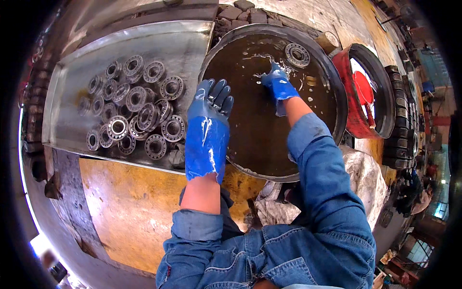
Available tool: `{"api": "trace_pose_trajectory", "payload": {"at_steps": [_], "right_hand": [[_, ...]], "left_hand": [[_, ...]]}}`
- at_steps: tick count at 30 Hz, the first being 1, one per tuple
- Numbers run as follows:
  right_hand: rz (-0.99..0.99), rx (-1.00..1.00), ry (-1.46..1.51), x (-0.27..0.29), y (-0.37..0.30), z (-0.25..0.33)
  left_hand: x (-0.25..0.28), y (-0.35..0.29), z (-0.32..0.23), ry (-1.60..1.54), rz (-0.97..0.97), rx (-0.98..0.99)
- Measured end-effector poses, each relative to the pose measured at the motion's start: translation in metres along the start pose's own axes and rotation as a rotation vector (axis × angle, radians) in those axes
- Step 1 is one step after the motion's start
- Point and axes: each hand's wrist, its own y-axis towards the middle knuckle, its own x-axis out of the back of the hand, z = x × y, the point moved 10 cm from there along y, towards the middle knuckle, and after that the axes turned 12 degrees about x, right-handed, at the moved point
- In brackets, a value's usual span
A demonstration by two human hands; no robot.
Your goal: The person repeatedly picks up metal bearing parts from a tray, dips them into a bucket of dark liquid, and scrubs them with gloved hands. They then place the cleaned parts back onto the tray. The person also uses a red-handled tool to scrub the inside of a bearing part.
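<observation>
My left hand (211, 105) wears a long blue rubber glove, wet and shiny. Its fingers are stretched and slightly apart, with nothing in them, over the near left rim of a round metal tub (340, 98). Dark brown liquid (255, 135) fills the tub. My right hand (279, 84), gloved in the same blue, reaches into it; the fingertips are hidden at the splashing surface, so what they hold, if anything, does not show. Just beyond that hand a roller bearing (297, 55) lies in the tub. Many greasy bearings (136, 98) lie heaped in a metal tray (190, 48) to the left.
Right of the tub stands a red round container (342, 72) with a red long-handled tool (363, 89) in it. A yellow-brown board (130, 202) lies in front of the tray. Dark blocks (236, 13) are stacked behind the tub, and pale crumpled sheeting (363, 178) lies near my right arm.
</observation>
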Motion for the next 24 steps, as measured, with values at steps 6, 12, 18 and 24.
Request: {"api": "trace_pose_trajectory", "payload": {"at_steps": [6,12,18,24], "right_hand": [[0.17,0.569,-0.607,-0.027,0.006,0.095],[0.374,0.578,-0.776,-0.083,0.047,0.044],[0.002,0.67,-0.514,-0.072,0.035,0.065],[0.369,0.542,-0.56,-0.086,0.066,0.056]], "left_hand": [[0.005,-0.02,-0.002,0.022,0.165,-0.111],[0.003,0.001,0.003,0.036,0.124,-0.047],[0.018,0.005,-0.001,0.023,-0.009,-0.01],[0.005,0.006,0.008,-0.007,0.025,0.06]]}}
